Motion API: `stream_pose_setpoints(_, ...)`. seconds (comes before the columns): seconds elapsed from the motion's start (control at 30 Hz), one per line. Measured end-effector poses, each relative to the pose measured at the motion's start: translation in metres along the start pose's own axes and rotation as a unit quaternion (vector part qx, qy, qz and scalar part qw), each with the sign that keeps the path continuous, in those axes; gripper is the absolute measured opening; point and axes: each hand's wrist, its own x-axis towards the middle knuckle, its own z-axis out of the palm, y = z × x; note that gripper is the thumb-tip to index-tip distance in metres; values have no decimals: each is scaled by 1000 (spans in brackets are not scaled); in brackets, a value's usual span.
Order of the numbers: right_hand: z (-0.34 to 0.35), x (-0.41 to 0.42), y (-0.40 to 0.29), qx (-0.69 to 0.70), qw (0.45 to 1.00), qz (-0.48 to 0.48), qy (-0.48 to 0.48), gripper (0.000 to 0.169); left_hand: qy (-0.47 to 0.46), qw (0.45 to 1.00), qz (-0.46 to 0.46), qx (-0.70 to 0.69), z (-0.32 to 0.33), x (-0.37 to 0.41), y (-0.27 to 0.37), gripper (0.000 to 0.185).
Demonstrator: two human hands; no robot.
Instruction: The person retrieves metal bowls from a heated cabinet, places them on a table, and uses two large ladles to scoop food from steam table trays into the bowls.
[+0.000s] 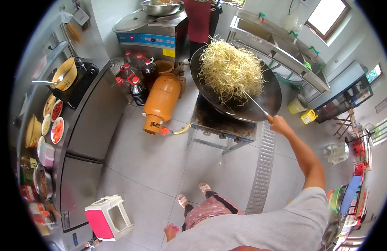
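Note:
A large black wok (pixel 271 94) rests on a low metal gas stove (pixel 224 125). A tall heap of bean sprouts (pixel 232 70) fills much of it. My right hand (pixel 279 124), arm stretched out, grips the wooden end of a long-handled metal utensil (pixel 256 103). The utensil's far end is hidden in the sprouts. My left hand (pixel 171 231) hangs low beside my patterned apron, away from the stove, and its fingers look partly curled; whether it holds anything is not plain.
An orange gas cylinder (pixel 163 98) with a yellow hose lies left of the stove, near capped bottles (pixel 138 91). A plastic stool (pixel 108 218) stands lower left, beside a counter (pixel 83 116) with dishes. Behind the wok is a person (pixel 198 22); a steel sink (pixel 275 47) stands upper right.

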Motion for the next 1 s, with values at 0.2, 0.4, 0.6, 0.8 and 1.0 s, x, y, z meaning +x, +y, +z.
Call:
stream_pose_setpoints(0.2, -56, -42, 4, 21, 998, 42, -31, 14, -22, 999, 33, 35, 4, 3, -14, 19)
stream_pose_setpoints(0.4, -90, -124, 47, -16, 994, -3, 105, 12, -69, 990, 59, 109, 16, 19, 13, 19)
stream_pose_setpoints(0.6, -85, -168, 68, -205, 942, 16, 267, 15, -76, 995, 13, 56, 30, 24, 40, 18)
stream_pose_setpoints(0.8, -87, -177, 80, -263, 900, 57, 342, 12, -78, 996, 13, 40, 17, 23, 42, 16)
stream_pose_setpoints(1.0, -78, -176, 89, -115, 943, 51, 309, 14, -45, 996, 29, 74, -19, 29, 8, 13)
